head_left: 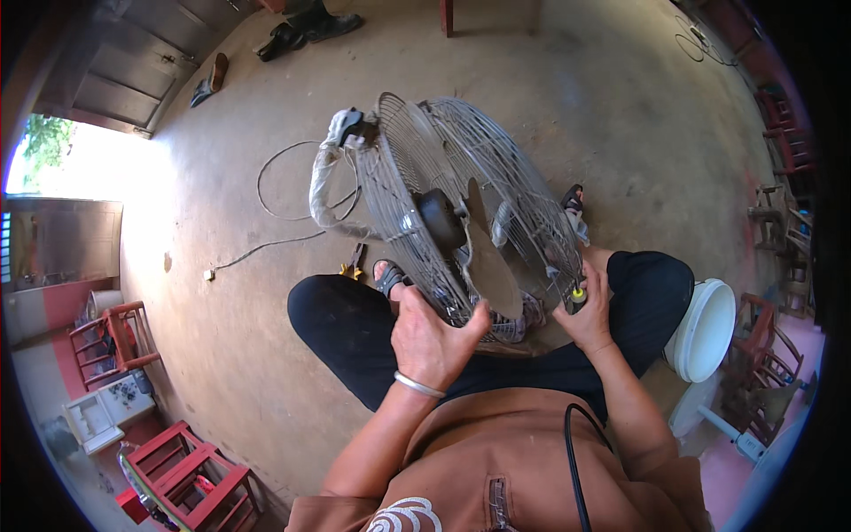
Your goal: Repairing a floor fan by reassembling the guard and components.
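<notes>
A metal electric fan stands between my legs, its cage parted into two halves. The rear guard point(390, 191) carries the dark motor housing point(437, 220) and the grey-brown blades point(495, 275). Beside it, leaning apart to the right, is the front grille point(523, 168). My left hand point(434, 339) is closed on the near rim of the rear guard, thumb raised. On the right, my right hand point(589, 312) grips the near edge of the front grille, by a small yellow-green piece point(578, 293). A plastic-wrapped handle point(323, 182) curves off the fan's left side.
Pliers with yellow handles point(354, 262) lie by my left foot. The power cord point(266, 248) loops across the floor to its plug point(209, 275). A white bucket point(709, 330) is by my right knee. Red chairs point(191, 479) stand lower left; boots point(310, 25) lie far ahead.
</notes>
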Demonstrator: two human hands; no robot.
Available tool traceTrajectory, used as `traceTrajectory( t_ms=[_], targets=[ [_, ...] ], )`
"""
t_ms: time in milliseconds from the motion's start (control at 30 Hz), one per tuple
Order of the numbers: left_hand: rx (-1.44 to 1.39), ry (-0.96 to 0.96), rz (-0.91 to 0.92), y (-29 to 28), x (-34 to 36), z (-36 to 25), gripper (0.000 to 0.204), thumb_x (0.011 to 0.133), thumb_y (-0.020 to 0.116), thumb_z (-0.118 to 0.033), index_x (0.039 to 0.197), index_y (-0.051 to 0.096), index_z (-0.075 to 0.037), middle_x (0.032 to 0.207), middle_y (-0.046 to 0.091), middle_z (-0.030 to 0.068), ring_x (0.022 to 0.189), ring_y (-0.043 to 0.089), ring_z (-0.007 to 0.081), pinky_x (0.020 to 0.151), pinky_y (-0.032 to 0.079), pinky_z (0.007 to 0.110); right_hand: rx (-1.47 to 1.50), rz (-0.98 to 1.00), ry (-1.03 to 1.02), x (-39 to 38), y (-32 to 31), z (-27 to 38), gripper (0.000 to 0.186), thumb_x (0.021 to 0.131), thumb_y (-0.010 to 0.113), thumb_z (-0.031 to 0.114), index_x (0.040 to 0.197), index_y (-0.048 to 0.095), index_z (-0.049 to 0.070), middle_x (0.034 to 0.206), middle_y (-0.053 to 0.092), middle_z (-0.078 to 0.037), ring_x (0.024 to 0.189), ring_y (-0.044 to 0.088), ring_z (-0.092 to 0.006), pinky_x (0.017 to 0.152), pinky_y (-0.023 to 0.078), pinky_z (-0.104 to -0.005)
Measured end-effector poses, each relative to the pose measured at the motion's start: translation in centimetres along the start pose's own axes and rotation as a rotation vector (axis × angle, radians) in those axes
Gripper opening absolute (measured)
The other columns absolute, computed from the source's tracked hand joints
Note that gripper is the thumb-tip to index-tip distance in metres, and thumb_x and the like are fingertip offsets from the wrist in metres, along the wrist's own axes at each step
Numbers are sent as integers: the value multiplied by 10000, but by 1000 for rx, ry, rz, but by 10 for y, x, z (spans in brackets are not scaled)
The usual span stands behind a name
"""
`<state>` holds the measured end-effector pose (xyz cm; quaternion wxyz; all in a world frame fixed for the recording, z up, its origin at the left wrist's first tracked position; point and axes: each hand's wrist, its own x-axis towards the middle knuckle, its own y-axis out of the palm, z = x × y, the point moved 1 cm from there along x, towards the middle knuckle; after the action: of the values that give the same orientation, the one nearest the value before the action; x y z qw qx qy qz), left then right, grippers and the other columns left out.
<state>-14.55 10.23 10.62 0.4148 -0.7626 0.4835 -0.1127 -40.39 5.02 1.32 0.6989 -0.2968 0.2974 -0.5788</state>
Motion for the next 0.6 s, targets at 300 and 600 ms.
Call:
traceTrajectory(
  t_ms=[300, 600],
  targets=[
    [0, 143, 201, 28, -30, -46, 799, 633, 811, -541, 1030, 450, 51, 917, 588, 243, 794, 640, 415, 691, 525, 466, 57, -163, 138, -62, 14, -68, 758, 610, 753, 121, 1279, 424, -15, 1188, 444, -201, 1149, 493, -370, 992, 412, -411],
    [-88, 330, 209, 46, 24, -84, 1117, 635, 788, -623, 1326, 313, 116, 1206, 467, 267, 1131, 521, 421, 929, 452, 453, 161, 99, 233, -81, 3, -84, 779, 642, 816, 155, 1304, 448, -27, 1280, 472, -201, 1212, 505, -341, 1013, 418, -383]
  ],
)
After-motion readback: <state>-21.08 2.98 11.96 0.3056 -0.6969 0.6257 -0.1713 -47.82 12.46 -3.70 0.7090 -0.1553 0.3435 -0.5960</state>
